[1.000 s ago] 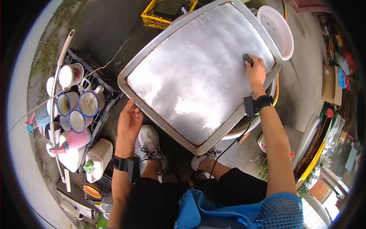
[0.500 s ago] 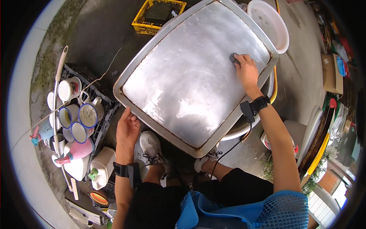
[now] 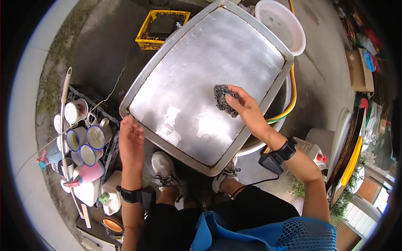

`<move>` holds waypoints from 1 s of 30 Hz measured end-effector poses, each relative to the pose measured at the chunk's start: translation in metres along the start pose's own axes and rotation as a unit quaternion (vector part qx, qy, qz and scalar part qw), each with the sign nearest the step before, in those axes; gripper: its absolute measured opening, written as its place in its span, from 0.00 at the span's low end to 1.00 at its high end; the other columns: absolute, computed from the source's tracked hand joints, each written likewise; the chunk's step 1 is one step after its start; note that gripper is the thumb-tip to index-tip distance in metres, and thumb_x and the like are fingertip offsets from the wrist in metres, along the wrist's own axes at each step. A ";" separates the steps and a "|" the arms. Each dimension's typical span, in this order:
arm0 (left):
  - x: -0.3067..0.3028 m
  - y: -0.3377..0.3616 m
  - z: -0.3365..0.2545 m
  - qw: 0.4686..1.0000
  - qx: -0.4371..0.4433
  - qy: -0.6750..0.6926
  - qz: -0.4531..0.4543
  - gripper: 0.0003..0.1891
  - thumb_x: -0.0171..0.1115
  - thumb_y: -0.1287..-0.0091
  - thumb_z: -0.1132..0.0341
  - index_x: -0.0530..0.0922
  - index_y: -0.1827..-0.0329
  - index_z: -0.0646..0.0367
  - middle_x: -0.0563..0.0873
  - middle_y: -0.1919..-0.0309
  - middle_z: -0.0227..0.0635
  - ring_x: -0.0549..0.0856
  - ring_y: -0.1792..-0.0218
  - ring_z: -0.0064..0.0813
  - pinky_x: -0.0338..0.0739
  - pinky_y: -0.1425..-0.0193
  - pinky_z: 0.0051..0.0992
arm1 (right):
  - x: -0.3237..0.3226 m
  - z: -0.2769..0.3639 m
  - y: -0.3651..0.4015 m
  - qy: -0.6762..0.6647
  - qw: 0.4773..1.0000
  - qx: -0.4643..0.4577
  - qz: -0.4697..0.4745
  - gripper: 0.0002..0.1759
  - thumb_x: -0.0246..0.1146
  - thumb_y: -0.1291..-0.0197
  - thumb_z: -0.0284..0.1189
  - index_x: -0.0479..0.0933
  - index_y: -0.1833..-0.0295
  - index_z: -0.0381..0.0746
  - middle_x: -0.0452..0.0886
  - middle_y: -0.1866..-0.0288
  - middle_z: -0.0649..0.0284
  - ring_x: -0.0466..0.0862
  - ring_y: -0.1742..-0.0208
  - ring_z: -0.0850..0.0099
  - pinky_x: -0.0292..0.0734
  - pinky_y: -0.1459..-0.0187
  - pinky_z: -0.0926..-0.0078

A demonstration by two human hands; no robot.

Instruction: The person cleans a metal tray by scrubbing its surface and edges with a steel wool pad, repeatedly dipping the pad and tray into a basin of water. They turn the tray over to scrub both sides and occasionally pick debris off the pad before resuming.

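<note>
A large metal tray (image 3: 188, 79) with a raised rim and brown rusty seams lies tilted over a round basin (image 3: 251, 146). My right hand (image 3: 247, 108) pinches a dark steel wool scourer (image 3: 225, 100) between thumb and fingers, over the tray's right-middle part. At the near left corner, my left hand (image 3: 131, 136) has its fingers curled against the tray's rim. Black straps with small boxes sit on both wrists, and a cable runs from the right one.
White pan (image 3: 280, 27) and yellow hose (image 3: 288, 104) lie beyond the tray's right side. A yellow crate (image 3: 146, 39) stands on the far floor. On the left, enamel mugs (image 3: 96, 137), a pink spray bottle (image 3: 90, 171) and a long-handled pole (image 3: 63, 113) crowd a black crate.
My right hand has moved with the scourer from the tray's far right part toward its middle, showing more of the scourer. My left hand stays at the near left corner.
</note>
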State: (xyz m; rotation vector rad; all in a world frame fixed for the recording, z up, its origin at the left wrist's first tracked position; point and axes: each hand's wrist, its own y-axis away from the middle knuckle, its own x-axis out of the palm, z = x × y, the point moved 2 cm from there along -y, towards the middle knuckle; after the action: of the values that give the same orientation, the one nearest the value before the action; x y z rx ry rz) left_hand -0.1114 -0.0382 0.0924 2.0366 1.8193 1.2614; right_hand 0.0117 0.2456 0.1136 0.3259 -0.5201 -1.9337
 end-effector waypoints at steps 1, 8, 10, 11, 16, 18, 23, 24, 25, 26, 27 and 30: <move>0.013 0.004 0.002 0.999 -0.001 -0.043 0.015 0.05 0.58 0.32 0.64 0.73 0.59 0.52 0.76 0.71 0.21 0.75 0.71 0.15 0.67 0.66 0.16 | 0.001 0.003 0.001 -0.004 1.000 -0.004 -0.001 0.21 0.58 0.33 0.33 0.68 0.38 0.35 0.78 0.52 0.65 0.79 0.55 0.80 0.76 0.53 0.81; 0.092 0.027 0.014 0.909 -0.071 -0.353 0.211 0.18 0.60 0.35 0.64 0.71 0.44 0.54 0.77 0.54 0.25 0.76 0.59 0.17 0.68 0.57 0.20 | -0.005 -0.012 0.017 -0.312 0.948 0.062 0.010 0.23 0.49 0.29 0.37 0.62 0.33 0.40 0.74 0.42 0.64 0.77 0.45 0.73 0.75 0.45 0.73; 0.115 0.032 0.014 0.882 -0.050 -0.406 0.235 0.19 0.61 0.36 0.65 0.71 0.43 0.54 0.76 0.51 0.27 0.76 0.58 0.18 0.69 0.56 0.20 | -0.008 -0.012 0.021 -0.350 0.935 0.046 0.042 0.24 0.47 0.28 0.38 0.61 0.32 0.40 0.73 0.39 0.63 0.77 0.42 0.71 0.74 0.43 0.71; 0.126 0.031 0.014 0.854 -0.032 -0.448 0.262 0.20 0.61 0.37 0.66 0.71 0.42 0.54 0.75 0.48 0.28 0.75 0.57 0.18 0.70 0.55 0.21 | -0.010 -0.009 0.025 -0.369 0.928 0.047 0.033 0.24 0.46 0.28 0.39 0.61 0.32 0.40 0.73 0.39 0.62 0.76 0.41 0.70 0.72 0.41 0.70; 0.176 0.024 0.036 0.811 0.069 -0.482 0.324 0.25 0.67 0.40 0.69 0.70 0.39 0.53 0.72 0.40 0.30 0.75 0.46 0.27 0.74 0.45 0.29 | -0.015 -0.019 0.023 -0.478 0.878 0.026 0.025 0.25 0.43 0.27 0.40 0.60 0.31 0.39 0.73 0.39 0.61 0.75 0.39 0.66 0.70 0.39 0.68; 0.202 0.027 0.040 0.758 0.121 -0.540 0.344 0.27 0.67 0.41 0.69 0.70 0.38 0.50 0.70 0.38 0.33 0.75 0.45 0.31 0.74 0.44 0.30 | -0.019 -0.025 0.018 -0.498 0.867 0.001 0.022 0.24 0.42 0.27 0.39 0.60 0.31 0.39 0.73 0.39 0.61 0.75 0.39 0.66 0.70 0.39 0.69; 0.224 0.045 0.074 0.651 0.214 -0.622 0.379 0.32 0.69 0.45 0.70 0.69 0.36 0.43 0.65 0.34 0.40 0.74 0.40 0.40 0.74 0.42 0.31 | -0.034 -0.018 0.031 -0.478 0.878 -0.019 0.019 0.24 0.41 0.27 0.40 0.62 0.34 0.37 0.73 0.41 0.60 0.75 0.40 0.67 0.71 0.41 0.68; 0.223 0.047 0.081 0.650 0.208 -0.627 0.375 0.32 0.69 0.46 0.70 0.70 0.36 0.44 0.65 0.34 0.41 0.74 0.40 0.42 0.74 0.42 0.31 | -0.036 -0.016 0.035 -0.456 0.890 -0.004 0.017 0.25 0.41 0.27 0.41 0.63 0.34 0.35 0.73 0.41 0.60 0.75 0.40 0.67 0.71 0.41 0.69; 0.222 0.050 0.086 0.647 0.205 -0.634 0.371 0.32 0.69 0.46 0.70 0.70 0.36 0.45 0.65 0.34 0.43 0.74 0.39 0.44 0.74 0.42 0.31 | -0.037 -0.016 0.037 -0.434 0.901 0.008 0.015 0.25 0.42 0.27 0.41 0.63 0.35 0.34 0.73 0.41 0.59 0.74 0.40 0.67 0.71 0.41 0.69; 0.221 0.053 0.087 0.635 0.229 -0.652 0.344 0.28 0.67 0.45 0.71 0.72 0.39 0.47 0.68 0.37 0.43 0.78 0.45 0.42 0.76 0.45 0.29 | -0.037 -0.020 0.039 -0.419 0.907 0.006 0.030 0.28 0.43 0.27 0.43 0.62 0.34 0.32 0.72 0.40 0.57 0.74 0.40 0.67 0.70 0.39 0.68; 0.219 0.053 0.086 0.630 0.230 -0.658 0.342 0.28 0.67 0.45 0.71 0.72 0.39 0.47 0.68 0.37 0.43 0.78 0.45 0.42 0.76 0.45 0.29 | -0.035 -0.021 0.042 -0.425 0.904 0.003 0.035 0.28 0.43 0.27 0.43 0.62 0.34 0.32 0.72 0.40 0.57 0.74 0.40 0.67 0.70 0.39 0.68; 0.207 0.045 0.081 0.647 0.206 -0.659 0.325 0.23 0.64 0.42 0.74 0.72 0.42 0.51 0.72 0.41 0.41 0.81 0.50 0.35 0.78 0.49 0.25 | -0.031 -0.021 0.052 -0.329 0.943 -0.003 0.055 0.35 0.43 0.28 0.49 0.56 0.31 0.29 0.69 0.36 0.54 0.72 0.37 0.66 0.67 0.37 0.64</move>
State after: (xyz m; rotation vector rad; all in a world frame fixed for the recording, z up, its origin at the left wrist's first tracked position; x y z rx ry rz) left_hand -0.0410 0.1643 0.1673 2.6265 0.6074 -0.7882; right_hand 0.0753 0.2517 0.1209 -0.3695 -0.9397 -1.9101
